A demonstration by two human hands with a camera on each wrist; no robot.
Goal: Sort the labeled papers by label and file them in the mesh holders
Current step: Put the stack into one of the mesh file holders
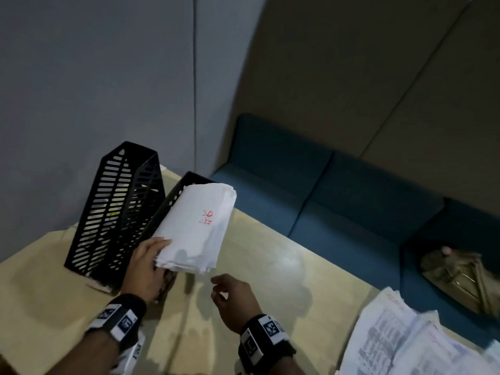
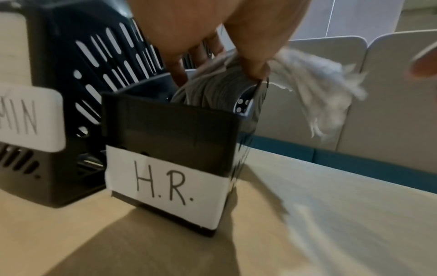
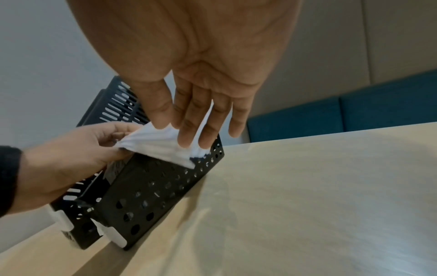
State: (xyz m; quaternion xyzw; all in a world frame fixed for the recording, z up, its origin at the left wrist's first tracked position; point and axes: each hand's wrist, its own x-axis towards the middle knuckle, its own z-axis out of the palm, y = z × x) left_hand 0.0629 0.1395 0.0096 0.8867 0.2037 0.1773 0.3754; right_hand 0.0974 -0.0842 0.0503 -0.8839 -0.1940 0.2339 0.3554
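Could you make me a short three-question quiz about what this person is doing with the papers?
1. True or false: the left hand holds the stack of papers.
2. Which label is on the holder the stack is going into: A) ADMIN B) H.R. C) SALES?
3. Fill in: the writing on the stack's top sheet is ____ in colour.

Key: 1 true; 2 B; 3 red.

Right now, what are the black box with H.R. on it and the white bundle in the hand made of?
The H.R. holder looks like matte black plastic or coated metal; the round punched holes fit either. The white bundle, gripped by the left hand, looks like paper: thin layered sheets with ragged edges and red handwriting.
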